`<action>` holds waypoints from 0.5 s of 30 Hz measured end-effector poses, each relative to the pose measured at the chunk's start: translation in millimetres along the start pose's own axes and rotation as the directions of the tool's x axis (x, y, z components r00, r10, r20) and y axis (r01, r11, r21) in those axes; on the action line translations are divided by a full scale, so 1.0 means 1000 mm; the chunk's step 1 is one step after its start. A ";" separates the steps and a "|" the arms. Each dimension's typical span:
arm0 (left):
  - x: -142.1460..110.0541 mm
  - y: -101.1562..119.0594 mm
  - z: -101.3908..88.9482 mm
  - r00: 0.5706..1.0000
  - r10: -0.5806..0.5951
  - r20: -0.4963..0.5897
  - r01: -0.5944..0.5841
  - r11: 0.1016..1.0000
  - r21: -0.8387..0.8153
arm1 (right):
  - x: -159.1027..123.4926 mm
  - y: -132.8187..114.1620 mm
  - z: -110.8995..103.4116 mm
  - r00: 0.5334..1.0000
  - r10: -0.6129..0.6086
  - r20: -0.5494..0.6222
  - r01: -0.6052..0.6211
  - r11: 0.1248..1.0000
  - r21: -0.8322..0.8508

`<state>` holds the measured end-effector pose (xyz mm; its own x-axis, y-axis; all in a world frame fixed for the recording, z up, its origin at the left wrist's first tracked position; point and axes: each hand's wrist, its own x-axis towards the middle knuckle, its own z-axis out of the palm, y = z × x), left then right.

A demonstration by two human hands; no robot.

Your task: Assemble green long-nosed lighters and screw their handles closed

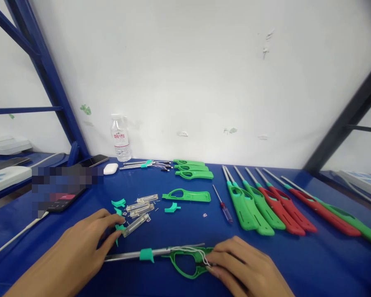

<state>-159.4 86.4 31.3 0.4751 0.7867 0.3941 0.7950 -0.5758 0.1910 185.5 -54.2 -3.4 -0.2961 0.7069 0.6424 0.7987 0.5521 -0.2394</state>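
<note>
My left hand is at the small teal triggers, with thumb and index finger closed around one trigger. Clear lighter fuel tanks lie just right of those fingertips. My right hand grips the end of an open green lighter handle half near the front edge. White wires run over this half to my right fingertips. A metal lighter tube with a teal collar extends left from it, passing below my left hand.
Several assembled green and red lighters lie at the right, beside a screwdriver. Green handle halves, metal tubes and a water bottle stand or lie toward the wall. A phone with a cable is at the left.
</note>
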 end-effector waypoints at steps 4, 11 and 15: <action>-0.003 -0.011 0.004 1.000 -0.016 0.010 0.016 1.000 -0.011 | 0.001 0.000 0.000 1.000 0.013 0.012 -0.013 1.000 0.003; -0.004 -0.010 0.003 1.000 0.004 -0.028 -0.005 1.000 -0.008 | 0.001 -0.001 0.000 1.000 0.024 -0.001 -0.024 1.000 0.017; -0.011 -0.007 0.012 0.993 -0.041 -0.107 0.052 0.993 0.101 | 0.000 -0.001 -0.001 1.000 0.024 0.004 -0.024 1.000 0.007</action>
<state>-165.5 84.4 15.0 0.3989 0.7811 0.4803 0.8527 -0.5086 0.1190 185.0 -55.5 -2.1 -0.2791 0.7212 0.6340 0.8020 0.5382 -0.2592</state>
